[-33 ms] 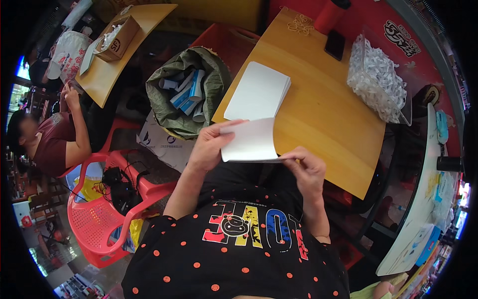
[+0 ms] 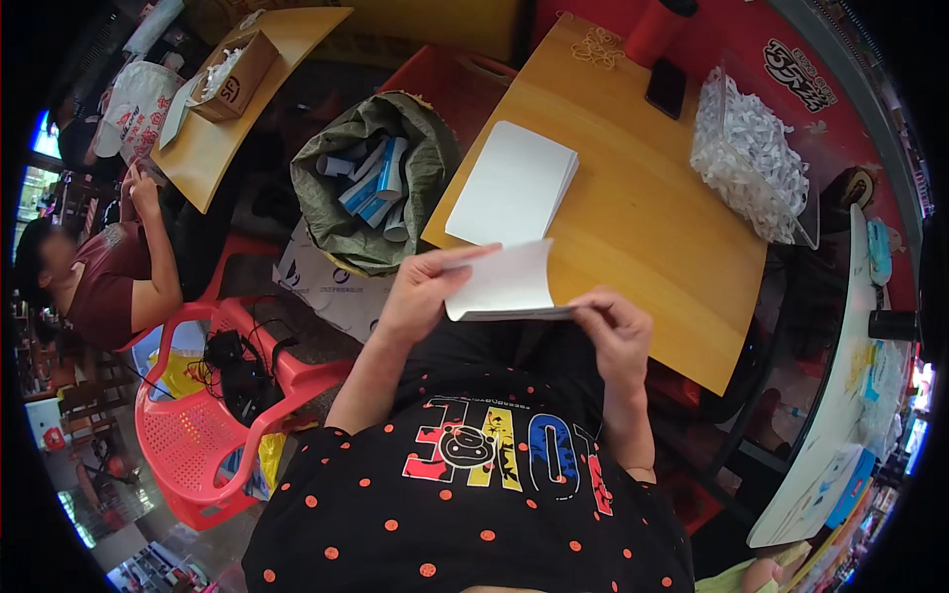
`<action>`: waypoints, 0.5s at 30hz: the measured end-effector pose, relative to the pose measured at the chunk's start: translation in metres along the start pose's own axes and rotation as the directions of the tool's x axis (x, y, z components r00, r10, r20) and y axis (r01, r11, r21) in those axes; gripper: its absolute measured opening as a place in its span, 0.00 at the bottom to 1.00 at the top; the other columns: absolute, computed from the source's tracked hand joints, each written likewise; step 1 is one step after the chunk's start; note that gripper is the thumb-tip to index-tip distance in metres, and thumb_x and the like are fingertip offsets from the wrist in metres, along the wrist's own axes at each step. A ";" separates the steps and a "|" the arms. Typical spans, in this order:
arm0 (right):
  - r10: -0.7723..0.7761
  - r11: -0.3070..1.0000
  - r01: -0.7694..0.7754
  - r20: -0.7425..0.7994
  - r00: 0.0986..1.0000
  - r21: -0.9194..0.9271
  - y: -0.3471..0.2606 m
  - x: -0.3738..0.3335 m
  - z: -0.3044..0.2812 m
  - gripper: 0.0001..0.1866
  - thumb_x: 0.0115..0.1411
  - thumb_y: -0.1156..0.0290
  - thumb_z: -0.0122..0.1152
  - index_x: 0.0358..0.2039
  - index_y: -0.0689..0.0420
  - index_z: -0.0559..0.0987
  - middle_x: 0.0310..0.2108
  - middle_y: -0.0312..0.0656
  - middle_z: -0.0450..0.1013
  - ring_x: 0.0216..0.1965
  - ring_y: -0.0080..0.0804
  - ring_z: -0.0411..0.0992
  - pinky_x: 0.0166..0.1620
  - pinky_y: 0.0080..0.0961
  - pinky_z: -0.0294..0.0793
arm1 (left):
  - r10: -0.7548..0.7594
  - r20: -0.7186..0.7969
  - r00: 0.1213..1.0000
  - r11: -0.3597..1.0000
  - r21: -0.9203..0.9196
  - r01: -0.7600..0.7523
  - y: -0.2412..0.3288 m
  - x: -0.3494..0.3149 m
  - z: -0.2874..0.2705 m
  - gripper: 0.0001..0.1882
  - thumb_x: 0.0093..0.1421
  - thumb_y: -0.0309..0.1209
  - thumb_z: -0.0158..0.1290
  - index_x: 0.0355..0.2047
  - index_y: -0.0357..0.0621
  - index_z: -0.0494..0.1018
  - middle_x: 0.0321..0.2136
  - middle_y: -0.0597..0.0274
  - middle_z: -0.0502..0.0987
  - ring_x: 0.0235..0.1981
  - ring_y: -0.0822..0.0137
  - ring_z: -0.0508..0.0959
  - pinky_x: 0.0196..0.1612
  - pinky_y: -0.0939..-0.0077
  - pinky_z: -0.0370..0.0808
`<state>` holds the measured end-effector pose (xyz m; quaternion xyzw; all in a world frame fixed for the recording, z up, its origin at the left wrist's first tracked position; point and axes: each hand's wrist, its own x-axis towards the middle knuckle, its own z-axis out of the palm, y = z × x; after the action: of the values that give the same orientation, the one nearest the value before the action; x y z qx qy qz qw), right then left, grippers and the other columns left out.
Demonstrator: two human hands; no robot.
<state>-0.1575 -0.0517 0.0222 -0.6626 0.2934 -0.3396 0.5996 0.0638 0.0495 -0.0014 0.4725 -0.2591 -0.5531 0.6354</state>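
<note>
A white sheet of paper, perhaps more than one layer, is held between my two hands above the near edge of the wooden table. My left hand grips its left side, thumb on top, and the sheet curves upward there. At the sheet's lower right corner, the fingers of my right hand are pinched on the edge. Just beyond lies a stack of white sheets on the table, its right edge slightly fanned.
A clear bin of white strips, a black phone, a red cylinder and rubber bands are on the table. Left of it stands a green sack holding blue-and-white rolls. A red chair and a seated person are further left.
My right hand has shifted slightly right and down with the sheet's corner. The sheet is tilted a little differently, and my left hand has moved slightly.
</note>
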 end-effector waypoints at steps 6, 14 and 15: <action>0.262 0.894 -0.227 -0.039 0.964 0.386 0.038 0.020 -0.011 0.04 0.55 0.76 0.61 0.29 0.64 0.79 0.33 0.38 0.74 0.38 0.23 0.71 0.49 0.21 0.66 | 0.360 0.399 0.843 0.626 0.567 -0.535 0.008 -0.006 0.016 0.19 0.45 0.10 0.48 0.34 0.40 0.79 0.48 0.50 0.75 0.53 0.54 0.73 0.55 0.69 0.69; 0.296 0.799 -0.312 0.116 0.948 0.514 0.051 0.019 -0.010 0.04 0.56 0.77 0.61 0.32 0.63 0.80 0.34 0.40 0.78 0.36 0.23 0.73 0.48 0.22 0.69 | 0.298 0.611 0.733 0.358 0.641 -0.679 0.009 -0.002 0.017 0.17 0.44 0.10 0.50 0.33 0.38 0.76 0.52 0.55 0.72 0.57 0.52 0.67 0.58 0.61 0.67; 0.272 0.800 -0.292 0.116 0.955 0.524 0.050 0.019 -0.009 0.04 0.55 0.77 0.61 0.32 0.63 0.80 0.33 0.40 0.78 0.35 0.23 0.73 0.47 0.22 0.70 | 0.275 0.626 0.729 0.357 0.638 -0.682 0.008 -0.002 0.017 0.17 0.44 0.10 0.50 0.34 0.39 0.76 0.52 0.55 0.71 0.58 0.52 0.67 0.58 0.60 0.67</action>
<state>-0.1518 -0.0778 -0.0256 -0.4238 0.2714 -0.3033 0.8092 0.0530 0.0453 0.0131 0.4864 -0.7487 -0.2249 0.3901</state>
